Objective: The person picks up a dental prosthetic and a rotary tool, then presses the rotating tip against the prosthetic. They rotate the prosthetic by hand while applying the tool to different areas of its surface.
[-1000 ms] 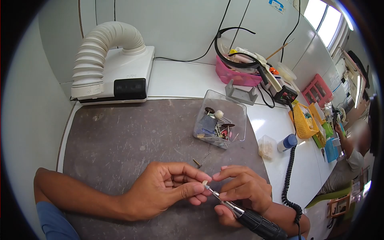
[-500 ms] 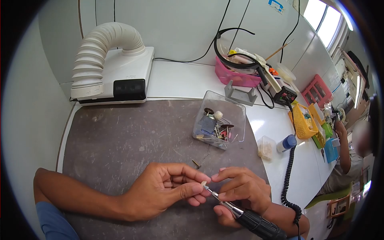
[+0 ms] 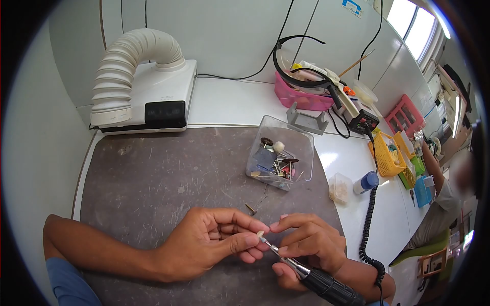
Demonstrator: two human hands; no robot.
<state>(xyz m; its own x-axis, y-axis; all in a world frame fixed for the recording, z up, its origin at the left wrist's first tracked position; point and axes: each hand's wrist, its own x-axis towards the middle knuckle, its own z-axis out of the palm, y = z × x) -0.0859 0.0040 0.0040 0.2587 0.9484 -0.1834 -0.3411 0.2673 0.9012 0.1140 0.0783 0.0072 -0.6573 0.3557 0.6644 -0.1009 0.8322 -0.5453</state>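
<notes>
My left hand (image 3: 214, 242) is closed, pinching a small cream-coloured piece that looks like a dental crown (image 3: 260, 234) between thumb and fingertips. In my right hand (image 3: 314, 242) lies a rotary handpiece (image 3: 326, 285) with a silver nose and black body, pointing up to the left. Its thin bit (image 3: 264, 240) meets the cream piece, or comes very close to it. My right index fingertip rests near the left fingertips. Just beyond the hands a small loose bit (image 3: 250, 208) lies on the dark mat (image 3: 153, 188).
A clear box (image 3: 280, 153) of burs and discs sits on the mat. Behind stands a white extractor with a ribbed hose (image 3: 112, 84). To the right are a small tub (image 3: 338, 188), a blue-capped bottle (image 3: 366, 182), a coiled cord (image 3: 365, 234) and a yellow basket (image 3: 386, 155). Another person (image 3: 441, 209) sits beyond.
My hands, the handpiece and the cream piece stay almost in place. At the far right, the other person's arm and body have shifted.
</notes>
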